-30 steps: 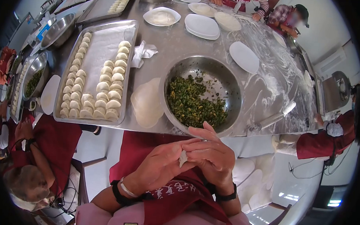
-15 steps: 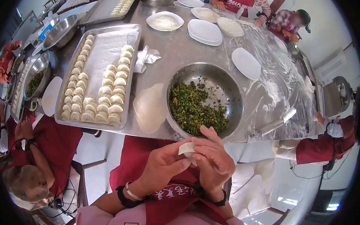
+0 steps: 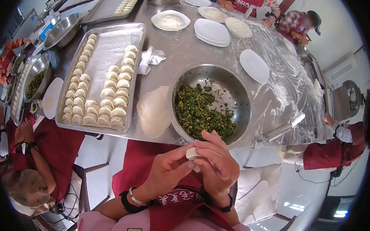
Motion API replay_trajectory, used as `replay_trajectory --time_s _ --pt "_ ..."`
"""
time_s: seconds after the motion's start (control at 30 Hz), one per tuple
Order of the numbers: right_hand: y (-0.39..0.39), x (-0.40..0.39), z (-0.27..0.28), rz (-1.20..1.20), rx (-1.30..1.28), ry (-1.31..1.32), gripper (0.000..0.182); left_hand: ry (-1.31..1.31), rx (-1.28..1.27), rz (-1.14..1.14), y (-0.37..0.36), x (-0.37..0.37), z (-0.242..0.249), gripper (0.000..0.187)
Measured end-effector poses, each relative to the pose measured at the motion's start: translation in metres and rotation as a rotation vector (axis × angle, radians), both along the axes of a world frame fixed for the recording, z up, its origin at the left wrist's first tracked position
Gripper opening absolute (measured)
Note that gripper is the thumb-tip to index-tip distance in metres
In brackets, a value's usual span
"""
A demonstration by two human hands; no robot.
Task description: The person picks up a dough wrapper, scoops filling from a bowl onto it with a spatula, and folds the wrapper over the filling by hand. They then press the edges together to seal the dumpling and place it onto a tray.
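Between my two hands, just in front of the table edge, is a folded dumpling (image 3: 193, 153). My left hand (image 3: 169, 166) pinches its left side between thumb and fingers. The fingers of my right hand (image 3: 219, 164) wrap over its right side and cover much of it. Right behind my hands stands a steel bowl (image 3: 243, 95) with chopped green and yellow filling (image 3: 199, 112). Left of the bowl lies a loose stack of round dough wrappers (image 3: 153, 114). Farther left, a metal tray (image 3: 107, 46) carries rows of finished dumplings (image 3: 108, 92).
White plates (image 3: 254, 65) stand across the table, some with wrappers (image 3: 170, 20). A crumpled white cloth (image 3: 150, 59) lies beside the tray. Flour (image 3: 283, 93) covers the right side, where a rolling pin (image 3: 281, 130) lies. Co-workers in red aprons (image 3: 51, 144) are around the table.
My fingers have closed further over the dumpling, and less of its wrapper shows. My hands stay in nearly the same place.
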State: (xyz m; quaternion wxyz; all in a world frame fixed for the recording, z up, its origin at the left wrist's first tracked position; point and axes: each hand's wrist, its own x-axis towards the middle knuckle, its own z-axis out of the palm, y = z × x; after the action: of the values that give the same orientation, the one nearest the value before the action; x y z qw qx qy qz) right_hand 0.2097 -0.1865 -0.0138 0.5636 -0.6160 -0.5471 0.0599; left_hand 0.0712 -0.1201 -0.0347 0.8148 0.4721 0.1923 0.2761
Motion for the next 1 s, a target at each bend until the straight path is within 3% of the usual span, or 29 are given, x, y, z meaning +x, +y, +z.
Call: replay_trajectory --time_s 1.0 --pt "0.000 0.008 0.004 0.150 -0.003 -0.008 0.016 0.121 0.220 -0.092 0.008 -0.004 0.016 0.030"
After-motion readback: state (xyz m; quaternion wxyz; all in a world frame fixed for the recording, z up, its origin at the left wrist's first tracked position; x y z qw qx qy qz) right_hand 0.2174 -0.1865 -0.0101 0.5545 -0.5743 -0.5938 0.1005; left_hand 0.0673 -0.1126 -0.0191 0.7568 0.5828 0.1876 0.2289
